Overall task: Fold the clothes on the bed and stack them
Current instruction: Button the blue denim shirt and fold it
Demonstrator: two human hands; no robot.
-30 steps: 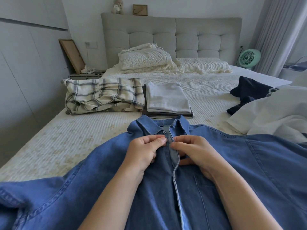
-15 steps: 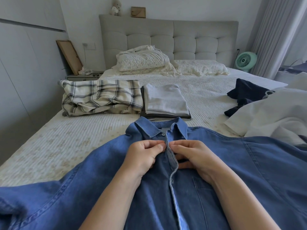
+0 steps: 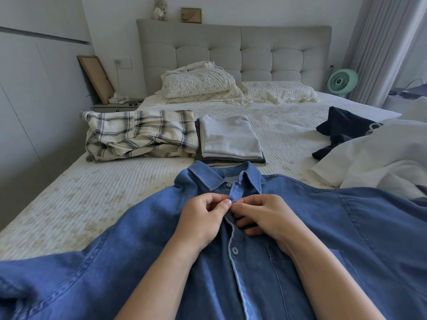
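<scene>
While the denim shirt (image 3: pixel 300 239) lies spread, left hand (image 3: pixel 203 218) and right hand (image 3: pixel 265 215) pinch its placket.

A single wide-angle head-worn camera looks forward and down from close above the left hand (image 3: pixel 203 218) and right hand (image 3: pixel 265 215), the bed (image 3: pixel 69 204) stretching beyond them to the headboard (image 3: pixel 233 49).

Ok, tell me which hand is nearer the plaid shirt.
Left. The left hand pinches the denim shirt placket, on the side where the plaid shirt lies across the bed. The right hand pinches the placket just beyond it, farther away.
</scene>
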